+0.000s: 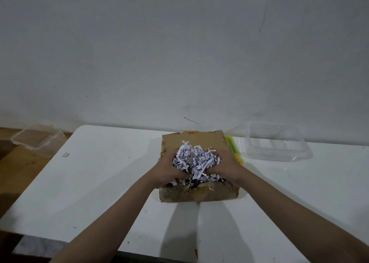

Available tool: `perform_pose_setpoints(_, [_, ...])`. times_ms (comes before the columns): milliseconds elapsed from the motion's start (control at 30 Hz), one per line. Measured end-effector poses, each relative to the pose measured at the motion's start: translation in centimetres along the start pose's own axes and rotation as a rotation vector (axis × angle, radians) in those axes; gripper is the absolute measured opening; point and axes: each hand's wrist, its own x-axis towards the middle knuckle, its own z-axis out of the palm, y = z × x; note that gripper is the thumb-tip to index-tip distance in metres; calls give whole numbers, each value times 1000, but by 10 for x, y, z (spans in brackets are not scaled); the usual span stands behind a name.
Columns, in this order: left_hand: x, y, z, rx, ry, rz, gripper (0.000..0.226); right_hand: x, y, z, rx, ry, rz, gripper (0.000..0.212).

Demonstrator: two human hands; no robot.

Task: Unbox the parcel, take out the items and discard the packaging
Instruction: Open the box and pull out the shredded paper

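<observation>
Gathering a heap of shredded paper (194, 160) between them, the left hand (169, 167) and the right hand (224, 165) are closed around the filling from both sides, just above the open cardboard box (196, 192). The box is placed on the white table (99, 182), with a yellow cutter (234, 150) touching its right side and a clear plastic tray (276, 143) nearby. The step in hand is judged to be the removal of the packing. Next, the bundle must be lifted out without spilling, so that the items underneath, which are hidden now, can be reached

A white table (99, 182) carries an open cardboard box (197, 192). Just right of the gripping hands lies a yellow utility knife (234, 149). A clear plastic container (275, 143) sits farther right.
</observation>
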Motion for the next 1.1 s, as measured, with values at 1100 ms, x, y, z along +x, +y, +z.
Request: perform_pose_setpoints(1100, [61, 134, 104, 152, -285, 291, 60, -78, -48, -154, 8, 307, -33, 40])
